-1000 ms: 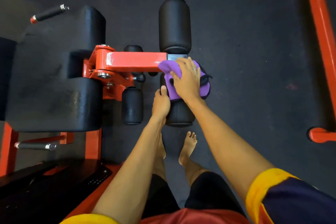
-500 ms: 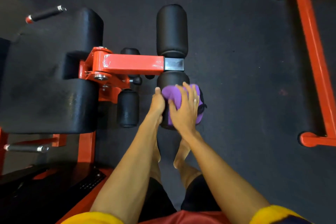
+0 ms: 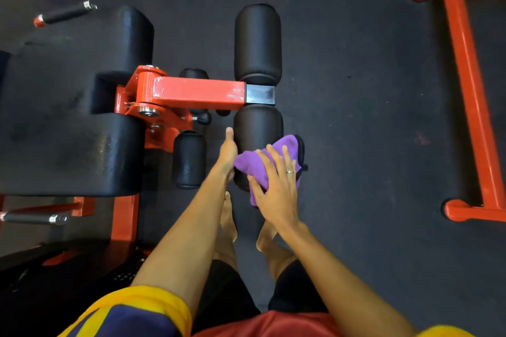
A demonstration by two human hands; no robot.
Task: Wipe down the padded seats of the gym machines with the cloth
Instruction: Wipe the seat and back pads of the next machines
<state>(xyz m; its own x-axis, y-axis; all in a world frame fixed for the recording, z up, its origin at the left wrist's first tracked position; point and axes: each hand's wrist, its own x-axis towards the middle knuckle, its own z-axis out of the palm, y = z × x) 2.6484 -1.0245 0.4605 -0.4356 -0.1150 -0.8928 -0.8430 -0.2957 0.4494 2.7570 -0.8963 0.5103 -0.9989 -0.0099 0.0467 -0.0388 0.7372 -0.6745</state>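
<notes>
Dark rubber floor [image 3: 356, 145] surrounds the machine [image 3: 191, 96]. My right hand [image 3: 276, 189] presses the purple cloth [image 3: 252, 164], fingers spread, on the near roller pad [image 3: 257, 126]; my left hand [image 3: 227, 153] touches its side, grip unclear. Should the pad spin, the cloth may slip off its end.

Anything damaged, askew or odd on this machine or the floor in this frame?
Only minor wear: the orange arm shows scuffed, whitish paint near its pivot, and a reddish stain marks the floor mat. The near roller pad looks intact under the purple cloth pressed by the right hand.
</notes>
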